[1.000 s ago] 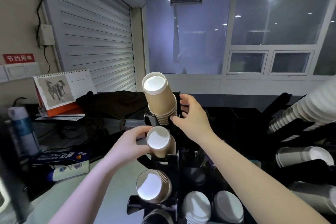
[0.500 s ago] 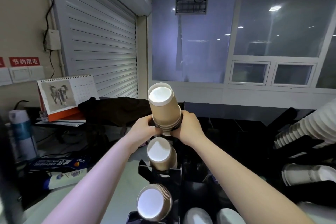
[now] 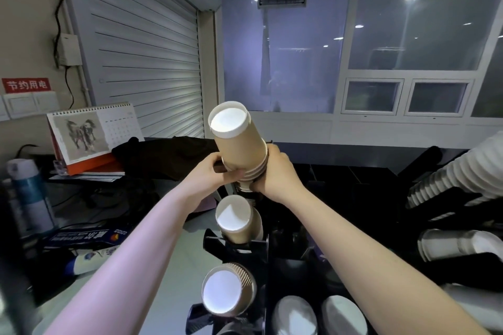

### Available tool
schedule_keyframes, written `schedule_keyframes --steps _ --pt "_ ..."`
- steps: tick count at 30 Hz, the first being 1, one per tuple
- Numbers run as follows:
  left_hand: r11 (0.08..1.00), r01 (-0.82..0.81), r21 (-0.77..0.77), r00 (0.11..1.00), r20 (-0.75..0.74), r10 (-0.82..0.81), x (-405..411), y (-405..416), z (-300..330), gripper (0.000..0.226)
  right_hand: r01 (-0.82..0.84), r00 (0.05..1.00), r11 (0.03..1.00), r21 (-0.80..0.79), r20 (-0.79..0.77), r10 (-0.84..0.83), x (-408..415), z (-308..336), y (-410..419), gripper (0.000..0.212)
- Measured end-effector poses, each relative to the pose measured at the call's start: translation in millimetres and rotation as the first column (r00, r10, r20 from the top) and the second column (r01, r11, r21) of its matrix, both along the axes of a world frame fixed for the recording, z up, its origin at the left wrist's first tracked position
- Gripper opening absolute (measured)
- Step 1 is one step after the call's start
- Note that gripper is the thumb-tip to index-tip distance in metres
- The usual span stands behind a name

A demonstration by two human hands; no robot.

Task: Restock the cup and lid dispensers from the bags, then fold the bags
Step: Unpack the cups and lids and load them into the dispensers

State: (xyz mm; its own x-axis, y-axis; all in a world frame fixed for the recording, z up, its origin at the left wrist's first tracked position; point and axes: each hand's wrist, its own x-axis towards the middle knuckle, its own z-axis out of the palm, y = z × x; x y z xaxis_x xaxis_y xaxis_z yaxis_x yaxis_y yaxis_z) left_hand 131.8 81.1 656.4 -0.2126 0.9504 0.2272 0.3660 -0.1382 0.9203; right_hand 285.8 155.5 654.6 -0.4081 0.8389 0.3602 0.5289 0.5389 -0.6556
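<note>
Your left hand (image 3: 217, 174) and right hand (image 3: 275, 174) both grasp the nested stack of brown paper cups (image 3: 239, 149) at the top slot of the black plastic cup dispenser (image 3: 239, 247). Judging by its tilt, keep the stack in line with the slot and push evenly.

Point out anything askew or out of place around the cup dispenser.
The top stack of brown cups leans left instead of sitting straight in the black dispenser; the left hand and right hand grip its base. Nothing spilled.
</note>
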Motion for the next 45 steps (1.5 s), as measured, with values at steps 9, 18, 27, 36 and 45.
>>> schedule_keyframes --steps 9,18,27,36,45 --pt "0.973 -0.014 0.229 0.999 -0.039 0.023 9 -33 12 0.062 -0.175 0.965 0.974 0.145 -0.170 0.198 12 25 -38 0.081" --pt "0.939 0.067 0.336 0.997 -0.067 -0.047 6 -89 -12 0.051 -0.343 0.901 0.919 0.194 -0.209 0.380 39 -4 -83 0.066" --pt "0.986 -0.059 0.154 0.973 -0.212 0.091 7 -75 -67 0.058 -0.273 0.953 0.958 0.094 -0.108 0.282 33 -43 -75 0.064" --pt "0.988 -0.107 0.111 0.946 -0.295 0.135 24 -55 -78 0.073 -0.333 0.922 0.930 0.153 -0.153 0.356 35 -48 -82 0.085" --pt "0.987 -0.100 0.125 0.939 -0.316 0.135 17 -56 -86 0.071 -0.317 0.921 0.931 0.183 -0.177 0.348 23 -44 -81 0.076"
